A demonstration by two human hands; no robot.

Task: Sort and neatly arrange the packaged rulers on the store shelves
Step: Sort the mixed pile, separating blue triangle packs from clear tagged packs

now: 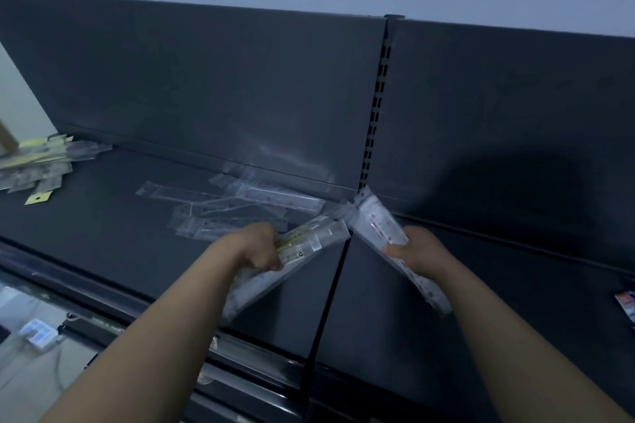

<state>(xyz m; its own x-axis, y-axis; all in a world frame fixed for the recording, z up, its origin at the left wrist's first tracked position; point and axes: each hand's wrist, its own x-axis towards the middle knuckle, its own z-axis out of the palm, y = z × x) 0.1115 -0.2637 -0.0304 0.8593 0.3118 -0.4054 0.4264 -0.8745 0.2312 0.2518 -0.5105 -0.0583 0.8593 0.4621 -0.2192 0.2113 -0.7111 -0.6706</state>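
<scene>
Head view: left hand (263, 247) grips a yellow-printed ruler pack (309, 244), right hand (417, 251) grips a red-printed ruler pack (374, 220); their far ends meet above the dark shelf (137, 251), loose ruler packs (237, 209) lying just beyond.

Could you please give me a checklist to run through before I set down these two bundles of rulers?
1. Left hand grips the yellowish bundle: ok.
2. Right hand grips the clear bundle: ok.
3. Bundles kept apart: not ok, their far ends appear to meet over the shelf seam.
4. Loose rulers on the shelf lined up: not ok, they lie scattered and overlapping.
5. Far-left pile squared up: not ok, it is fanned out.
6. Each bundle holds one kind only: cannot tell, too blurred.
</scene>
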